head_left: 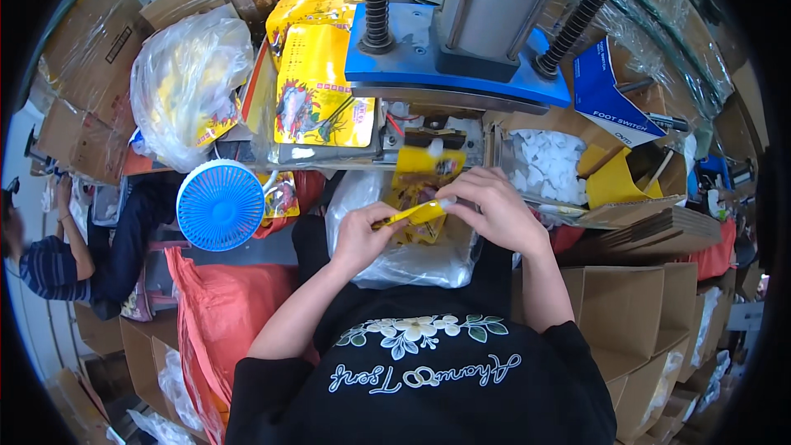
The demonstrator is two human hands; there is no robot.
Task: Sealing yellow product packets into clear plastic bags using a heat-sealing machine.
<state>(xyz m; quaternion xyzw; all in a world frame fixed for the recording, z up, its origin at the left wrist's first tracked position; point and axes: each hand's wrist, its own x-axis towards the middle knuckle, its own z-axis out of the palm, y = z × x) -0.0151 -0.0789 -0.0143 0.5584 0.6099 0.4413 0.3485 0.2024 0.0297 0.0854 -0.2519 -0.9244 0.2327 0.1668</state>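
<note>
A yellow printed pouch (418, 213) is held above my lap, seen nearly edge-on. My left hand (359, 236) pinches its left end between thumb and fingers. At the other end, my right hand (496, 209) grips the pouch's corner, where a small white piece (447, 202) shows by the fingertips; whether it is joined to the pouch I cannot tell. Just beyond the hands, another yellow pouch (428, 166) with a whitish spot at its top stands at the press's front edge. Under the hands a clear plastic bag (395, 270) lies on my lap, with yellow pouches in it.
Ahead stands a blue press (461, 58) with spring-wound posts. Stacked yellow pouches (325, 86) lie to its left, beside a stuffed plastic bag (191, 74) and a blue fan (221, 204). White pieces (545, 161) fill a tray at right. Cardboard boxes (622, 305) flank me; a person (62, 255) sits far left.
</note>
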